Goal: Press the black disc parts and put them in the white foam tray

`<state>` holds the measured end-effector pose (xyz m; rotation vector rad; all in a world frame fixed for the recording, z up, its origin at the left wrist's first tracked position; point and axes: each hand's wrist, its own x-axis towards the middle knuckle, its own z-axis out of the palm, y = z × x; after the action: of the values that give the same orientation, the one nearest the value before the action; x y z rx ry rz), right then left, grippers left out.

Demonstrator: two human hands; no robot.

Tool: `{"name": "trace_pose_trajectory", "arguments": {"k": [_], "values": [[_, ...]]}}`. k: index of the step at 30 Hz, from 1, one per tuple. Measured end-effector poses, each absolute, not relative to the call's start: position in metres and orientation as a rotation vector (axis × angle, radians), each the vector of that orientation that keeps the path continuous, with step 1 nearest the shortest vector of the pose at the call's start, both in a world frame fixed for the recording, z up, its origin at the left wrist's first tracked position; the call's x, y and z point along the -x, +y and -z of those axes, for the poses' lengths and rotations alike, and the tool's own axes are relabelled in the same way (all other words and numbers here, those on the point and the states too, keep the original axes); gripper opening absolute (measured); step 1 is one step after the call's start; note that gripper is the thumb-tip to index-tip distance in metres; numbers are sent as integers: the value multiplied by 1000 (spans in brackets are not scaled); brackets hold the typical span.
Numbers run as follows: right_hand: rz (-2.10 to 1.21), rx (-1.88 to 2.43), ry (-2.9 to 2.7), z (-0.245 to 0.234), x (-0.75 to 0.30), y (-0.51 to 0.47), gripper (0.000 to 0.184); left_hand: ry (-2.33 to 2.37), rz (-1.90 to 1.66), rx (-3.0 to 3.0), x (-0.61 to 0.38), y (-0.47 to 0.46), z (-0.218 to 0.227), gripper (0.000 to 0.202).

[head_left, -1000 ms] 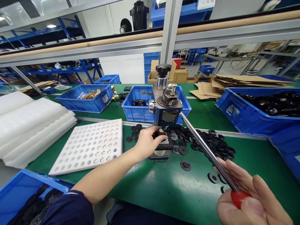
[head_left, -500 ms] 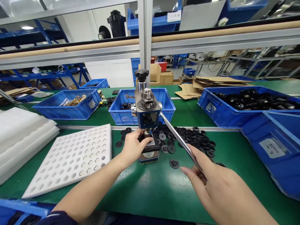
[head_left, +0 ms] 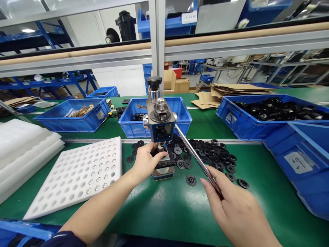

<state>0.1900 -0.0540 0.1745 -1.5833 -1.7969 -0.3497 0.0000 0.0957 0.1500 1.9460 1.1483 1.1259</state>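
Note:
A small arbor press [head_left: 162,127] stands on the green bench in front of me. My left hand [head_left: 145,159] reaches under its ram, thumb and fingers closed around the work spot on the press base; what they hold is mostly hidden. The fingers of my right hand [head_left: 231,202] are wrapped around the lower end of the metal press lever [head_left: 194,154], which slants down to the right. A loose black disc [head_left: 191,180] lies between the press and my right hand. Behind it spreads a heap of black discs [head_left: 205,151].
At left lies a white foam tray [head_left: 74,171] with small metal parts in some holes, beside stacked foam sheets [head_left: 25,151]. Blue bins [head_left: 74,116] stand along the back, one blue bin [head_left: 303,168] at right. A metal post [head_left: 157,44] rises behind the press.
My right hand has shifted slightly left with the lever, which now slants a little more steeply; a black disc beside it shows more fully. My left hand stays in place at the press.

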Motion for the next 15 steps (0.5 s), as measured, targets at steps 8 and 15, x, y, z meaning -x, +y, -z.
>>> {"name": "trace_pose_trajectory", "arguments": {"k": [8, 15], "values": [[325, 1597, -1788, -171, -189, -57, 29, 1204, -1150, -1870, -5, 95, -149, 16], [563, 1630, -1662, -156, -186, -55, 24, 1193, -1156, -1932, -5, 95, -153, 18]]}}
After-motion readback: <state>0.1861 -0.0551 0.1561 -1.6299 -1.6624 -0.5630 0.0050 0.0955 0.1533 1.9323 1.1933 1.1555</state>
